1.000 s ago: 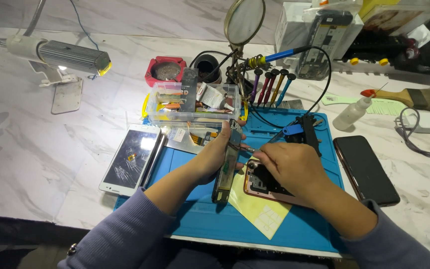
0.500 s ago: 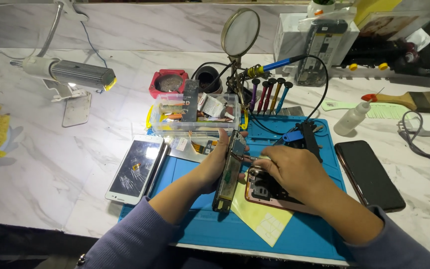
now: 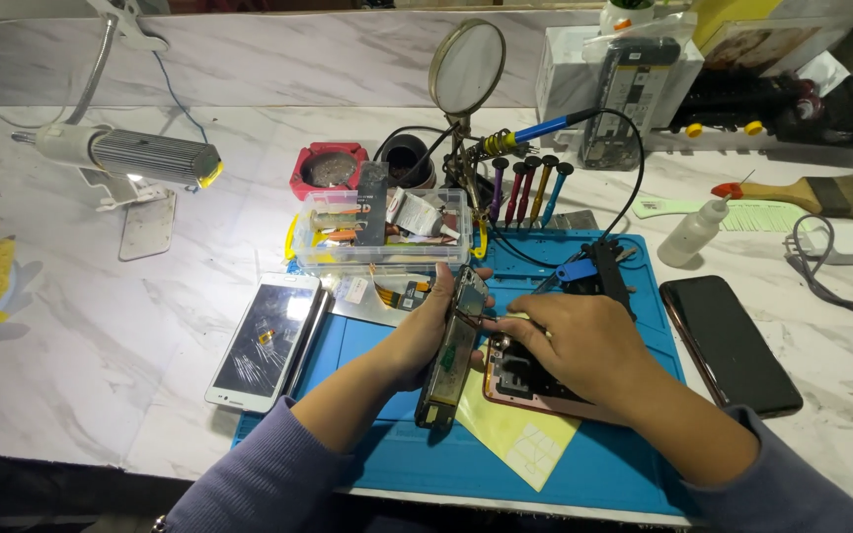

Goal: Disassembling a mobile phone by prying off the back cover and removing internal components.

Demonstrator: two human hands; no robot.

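Left hand [image 3: 417, 336] stays clamped on the phone screen panel [image 3: 451, 360], held on edge over the blue mat [image 3: 604, 464]. Right hand [image 3: 575, 345] stays pinched on thin tweezers [image 3: 491, 318] beside the panel's top, over the opened phone body [image 3: 525, 380]. Poses unchanged since earlier; only the view has shifted.

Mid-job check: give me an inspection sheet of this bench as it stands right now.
Surface: blue mat on a marble table.
Job's things: opened phone frame lying flat; its screen panel stood on edge.
Clutter: cracked white phone, black phone, parts box, brush, squeeze bottle.
Hands: left hand grips the panel; right hand rests on the frame.
Cables: black lead, grey cord.
Surroundings: magnifier, lamp.
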